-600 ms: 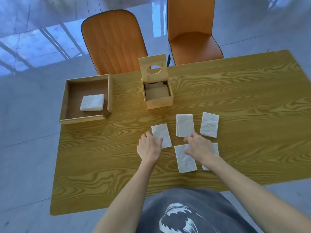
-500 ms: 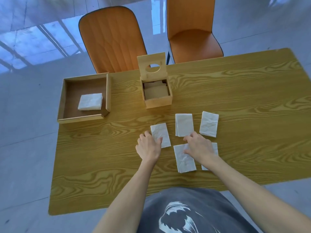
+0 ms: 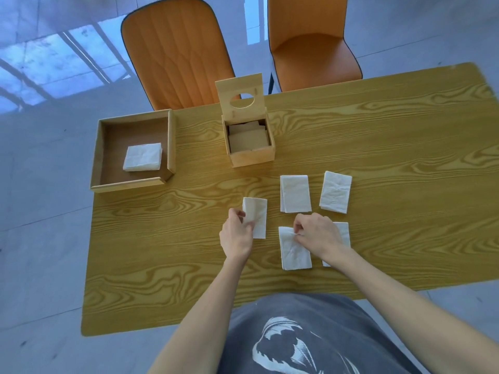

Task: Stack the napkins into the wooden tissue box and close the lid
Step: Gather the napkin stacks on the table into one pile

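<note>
The wooden tissue box stands at the table's far middle, its lid with a round hole tilted up open; inside lie brown sheets. Several white folded napkins lie on the table in front of it. My left hand pinches the left edge of one napkin and lifts that edge. My right hand pinches the top edge of a second napkin and partly covers another napkin. Two more napkins lie flat farther back.
A shallow wooden tray at the far left holds a small stack of napkins. Two orange chairs stand behind the wooden table. Tiled floor surrounds the table.
My left hand has closed on the left napkin and raised its edge. My right hand's fingers have pinched the top of the napkin under it.
</note>
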Demonstrator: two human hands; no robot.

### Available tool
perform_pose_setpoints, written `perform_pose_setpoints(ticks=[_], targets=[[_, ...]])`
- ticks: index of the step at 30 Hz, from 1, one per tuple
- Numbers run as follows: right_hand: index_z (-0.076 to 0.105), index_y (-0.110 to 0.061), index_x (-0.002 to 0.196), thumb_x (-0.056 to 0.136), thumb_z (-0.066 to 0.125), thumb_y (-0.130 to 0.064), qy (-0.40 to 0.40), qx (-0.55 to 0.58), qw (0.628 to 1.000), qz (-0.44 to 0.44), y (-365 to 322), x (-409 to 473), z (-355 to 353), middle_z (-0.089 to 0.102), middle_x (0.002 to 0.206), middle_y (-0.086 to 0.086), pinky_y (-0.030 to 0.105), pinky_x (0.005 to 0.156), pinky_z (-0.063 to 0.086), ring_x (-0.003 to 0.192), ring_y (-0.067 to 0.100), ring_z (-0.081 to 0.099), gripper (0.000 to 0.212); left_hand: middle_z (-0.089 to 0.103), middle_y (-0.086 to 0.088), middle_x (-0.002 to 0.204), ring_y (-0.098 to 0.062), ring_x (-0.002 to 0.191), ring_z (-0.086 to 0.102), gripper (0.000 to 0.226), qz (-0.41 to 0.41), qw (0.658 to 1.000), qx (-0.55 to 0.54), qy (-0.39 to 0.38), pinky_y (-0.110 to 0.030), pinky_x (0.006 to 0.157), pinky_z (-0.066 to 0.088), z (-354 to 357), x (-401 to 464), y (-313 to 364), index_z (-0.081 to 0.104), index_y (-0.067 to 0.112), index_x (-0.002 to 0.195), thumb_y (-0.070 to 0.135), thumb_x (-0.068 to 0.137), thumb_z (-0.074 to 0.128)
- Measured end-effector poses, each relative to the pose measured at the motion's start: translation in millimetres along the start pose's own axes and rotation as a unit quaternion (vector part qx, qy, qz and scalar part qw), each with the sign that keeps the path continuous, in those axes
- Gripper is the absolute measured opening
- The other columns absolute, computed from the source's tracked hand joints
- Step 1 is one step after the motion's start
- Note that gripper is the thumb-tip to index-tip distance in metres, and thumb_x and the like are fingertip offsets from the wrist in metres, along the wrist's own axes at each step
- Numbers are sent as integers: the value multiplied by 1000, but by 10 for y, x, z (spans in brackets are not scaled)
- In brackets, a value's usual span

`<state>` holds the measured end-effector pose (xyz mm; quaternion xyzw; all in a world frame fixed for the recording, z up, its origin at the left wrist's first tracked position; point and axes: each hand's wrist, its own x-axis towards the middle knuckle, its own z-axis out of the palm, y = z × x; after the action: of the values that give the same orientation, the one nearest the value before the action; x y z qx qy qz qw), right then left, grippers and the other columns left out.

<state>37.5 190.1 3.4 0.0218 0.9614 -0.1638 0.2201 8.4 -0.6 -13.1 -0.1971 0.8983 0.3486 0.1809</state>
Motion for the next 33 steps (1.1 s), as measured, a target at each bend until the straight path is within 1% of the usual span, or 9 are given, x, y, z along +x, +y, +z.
perform_pose_setpoints(ticks=[3,5,9,12,15,18,22,28,33], targets=[[63,-21,113,87,65,-20,-14,84,996,-8,49,-39,48,70,109,-3,33,84,53,100,17,64,26,68,-1,100,-20,87,63,53,-8,996,-84,-28,-32,74,48,-42,-63,-104,45,18,135,17,86,66],[69,-17,112,88,65,-21,-25,146,989,-23,69,-40,32,70,110,-2,29,84,51,101,15,63,24,69,-1,102,-21,93,66,53,-8,991,-125,-49,-32,79,52,-55,-77,-175,50,17,136,15,86,66],[72,-18,101,88,69,-25,-68,306,950,-1,84,-17,-33,71,97,-1,33,77,58,92,19,67,15,75,-4,101,-19,92,70,19,2,982,-175,-69,-38,83,56,-53,-119,-263,72,15,107,16,90,63],[67,-12,105,90,69,-19,-105,423,899,32,47,3,-53,71,99,10,38,74,62,92,23,70,17,77,-3,94,-20,89,70,15,13,976,-196,-92,-43,84,55,-27,-150,-322,74,23,94,19,91,59],[63,-6,113,91,68,-16,-116,488,864,44,-45,36,-59,72,102,13,34,72,62,93,22,72,25,76,-1,100,-20,95,71,18,2,964,-231,-134,-39,88,55,-34,-197,-342,73,21,102,17,95,57],[62,-4,114,92,67,-15,-123,514,848,44,-150,94,-38,71,103,13,28,66,60,89,20,71,25,74,-3,104,-16,91,68,24,-29,949,-266,-166,-31,80,55,-35,-239,-360,68,10,117,12,98,53],[59,-6,114,93,64,-11,-133,506,851,40,-261,187,25,68,100,11,24,59,59,86,16,68,22,73,-2,96,-14,81,66,26,-76,933,-300,-181,-29,72,54,-63,-268,-360,68,12,117,14,97,52],[65,-13,108,92,67,-19,-101,426,899,27,-311,302,162,68,105,11,42,76,62,97,23,67,18,70,-4,94,-14,81,64,24,-110,926,-315,-179,-32,73,54,-73,-258,-365,69,15,111,16,98,48],[69,-16,107,90,68,-27,-32,337,941,4,-373,317,227,66,99,-1,40,81,57,96,20,63,20,72,-6,101,-17,88,67,23,-98,925,-318,-182,-31,74,56,-57,-261,-386,67,16,113,29,95,61]])
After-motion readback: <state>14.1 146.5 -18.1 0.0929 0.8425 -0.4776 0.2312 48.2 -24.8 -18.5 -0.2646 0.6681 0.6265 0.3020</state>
